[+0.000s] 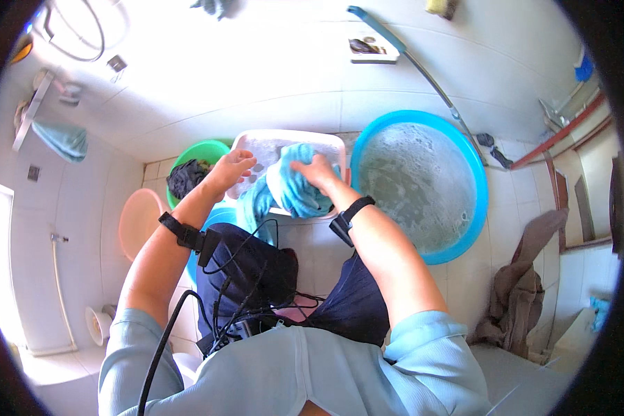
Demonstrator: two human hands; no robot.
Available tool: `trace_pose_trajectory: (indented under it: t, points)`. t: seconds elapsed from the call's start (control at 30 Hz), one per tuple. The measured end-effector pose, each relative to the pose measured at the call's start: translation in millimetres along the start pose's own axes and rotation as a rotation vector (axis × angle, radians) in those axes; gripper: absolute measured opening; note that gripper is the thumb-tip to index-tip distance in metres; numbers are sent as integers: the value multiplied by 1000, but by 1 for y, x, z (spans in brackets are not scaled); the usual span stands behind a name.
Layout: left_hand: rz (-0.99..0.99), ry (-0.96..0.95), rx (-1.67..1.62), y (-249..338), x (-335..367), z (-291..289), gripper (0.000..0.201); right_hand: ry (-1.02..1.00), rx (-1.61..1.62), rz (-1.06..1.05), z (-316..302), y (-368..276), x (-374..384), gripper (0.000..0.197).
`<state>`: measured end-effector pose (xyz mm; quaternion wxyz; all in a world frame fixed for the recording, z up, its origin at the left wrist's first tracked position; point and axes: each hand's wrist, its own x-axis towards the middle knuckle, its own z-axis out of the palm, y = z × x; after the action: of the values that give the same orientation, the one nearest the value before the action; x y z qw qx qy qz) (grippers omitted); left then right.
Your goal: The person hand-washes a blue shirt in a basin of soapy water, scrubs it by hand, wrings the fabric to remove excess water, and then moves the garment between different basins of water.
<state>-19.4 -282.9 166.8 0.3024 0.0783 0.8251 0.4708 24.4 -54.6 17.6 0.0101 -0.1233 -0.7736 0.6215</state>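
Your left hand point(234, 168) has its grip spread and empty, over the white tub point(291, 133); the blue cloth point(292, 188) lies bunched there, one end hanging past the near edge, so its weight could drag it toward the floor point(319, 249); your right hand point(317, 173) alone pinches it, so a soapy fold might slip; the big blue basin point(482, 187) could slop if knocked.
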Motion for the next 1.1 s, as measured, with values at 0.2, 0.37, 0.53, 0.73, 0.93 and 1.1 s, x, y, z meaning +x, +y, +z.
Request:
trace_pose_trajectory:
  t: [0.2, 0.37, 0.53, 0.73, 0.93, 1.1]
  points:
    - [-82, -31, -217, -56, -16, -67, 44, 397, -642, -205, -2, -35, -10, 43]
    - [-132, -56, -287, -83, 14, -77, 39, 52, -913, -369, 28, -56, -37, 44]
    - [-163, -144, 68, -105, 63, -44, 38, -120, -1092, -374, 56, -1, -25, 60]
    - [23, -141, 552, -150, 94, -6, 44, -372, -1192, 74, 59, 61, 9, 106]
    - [-197, -140, 827, -155, 109, 35, 86, -472, -1090, 289, 65, 101, 36, 103]
    - [-352, -211, 860, -168, 116, 43, 110, -547, -985, 346, 68, 112, 49, 90]
